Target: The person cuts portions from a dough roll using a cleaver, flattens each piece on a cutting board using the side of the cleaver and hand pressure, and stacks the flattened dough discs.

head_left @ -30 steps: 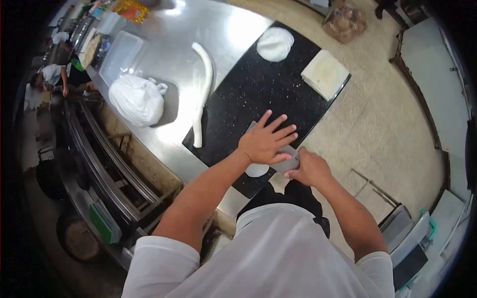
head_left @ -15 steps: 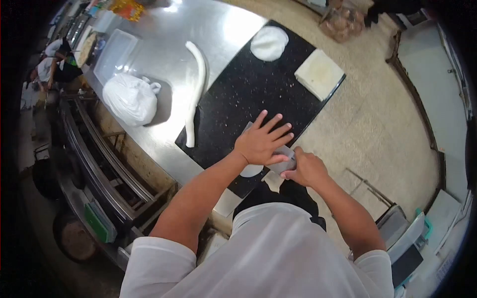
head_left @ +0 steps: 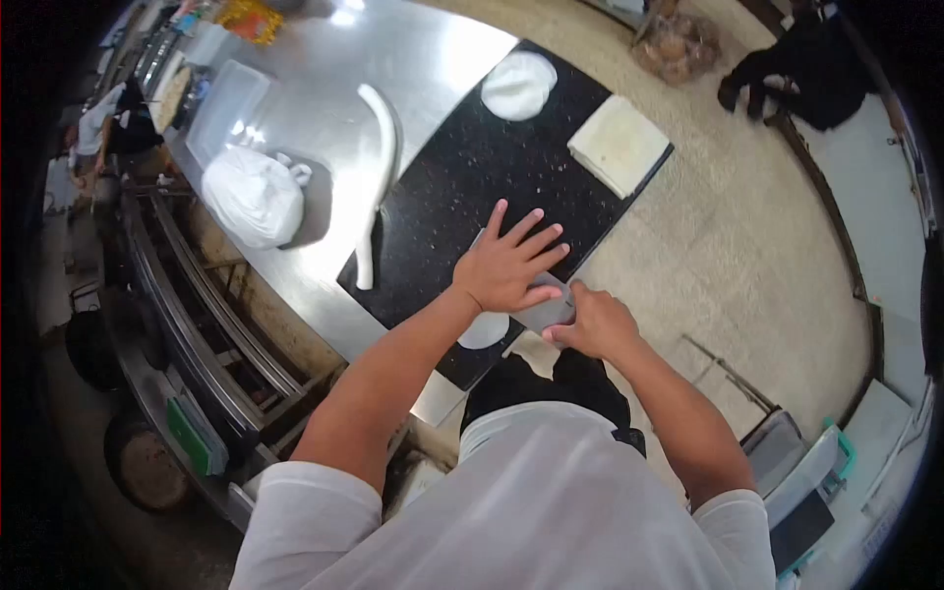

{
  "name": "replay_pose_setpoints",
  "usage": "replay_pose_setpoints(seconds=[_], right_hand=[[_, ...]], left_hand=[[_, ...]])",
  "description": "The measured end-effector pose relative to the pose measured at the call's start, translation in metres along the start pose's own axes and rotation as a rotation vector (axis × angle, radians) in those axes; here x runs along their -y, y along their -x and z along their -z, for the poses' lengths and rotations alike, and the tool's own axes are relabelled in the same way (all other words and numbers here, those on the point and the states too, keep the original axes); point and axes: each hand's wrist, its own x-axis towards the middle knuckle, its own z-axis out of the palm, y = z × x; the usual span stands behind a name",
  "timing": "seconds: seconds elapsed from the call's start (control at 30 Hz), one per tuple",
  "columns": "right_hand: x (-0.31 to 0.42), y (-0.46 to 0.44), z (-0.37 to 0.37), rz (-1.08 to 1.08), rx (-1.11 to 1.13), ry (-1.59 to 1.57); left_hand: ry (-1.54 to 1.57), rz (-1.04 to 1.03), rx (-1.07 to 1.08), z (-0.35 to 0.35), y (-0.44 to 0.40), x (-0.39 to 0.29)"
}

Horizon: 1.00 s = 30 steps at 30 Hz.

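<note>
My left hand (head_left: 506, 261) lies flat with fingers spread on top of a broad grey blade, a cleaver (head_left: 547, 313). The cleaver's right end is in the grip of my right hand (head_left: 598, 322), which hides the handle. Just below my left wrist, a thin white dough disc (head_left: 483, 332) rests on the black board (head_left: 442, 211). Whatever lies under the blade is hidden. A long rope of white dough (head_left: 382, 147) runs along the board's left side, partly on the steel table.
At the board's far end sit a rounded white pile (head_left: 518, 87) and a squarish white stack (head_left: 619, 146). A tied white plastic bag (head_left: 254, 197) stands on the steel table (head_left: 324, 44) near a clear tray (head_left: 228, 110). People in dark clothing (head_left: 811, 74) appear at the edges.
The view has shifted slightly, and the hands stay together on the cleaver with little visible movement. At the upper right, a person in dark clothes has come further into view.
</note>
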Motion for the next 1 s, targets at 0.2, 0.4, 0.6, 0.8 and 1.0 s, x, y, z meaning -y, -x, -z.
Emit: replay_pose_setpoints(seconds=[0.2, 0.4, 0.6, 0.8, 1.0], right_hand=[[-0.008, 0.031, -0.047, 0.115, 0.019, -0.339], [-0.020, 0.040, -0.041, -0.124, 0.063, -0.185], [0.006, 0.005, 0.011, 0.037, -0.016, -0.110], [0.003, 0.039, -0.083, 0.095, 0.015, -0.260], [0.014, 0.005, -0.004, -0.051, -0.106, -0.054]], left_hand=[[0.050, 0.021, 0.064, -0.001, 0.025, -0.015], [0.108, -0.018, 0.055, -0.013, 0.004, -0.028], [-0.016, 0.090, -0.009, 0.010, -0.014, 0.006], [0.172, 0.056, 0.035, -0.001, 0.068, -0.033], [0.009, -0.098, -0.137, -0.001, -0.008, 0.015]])
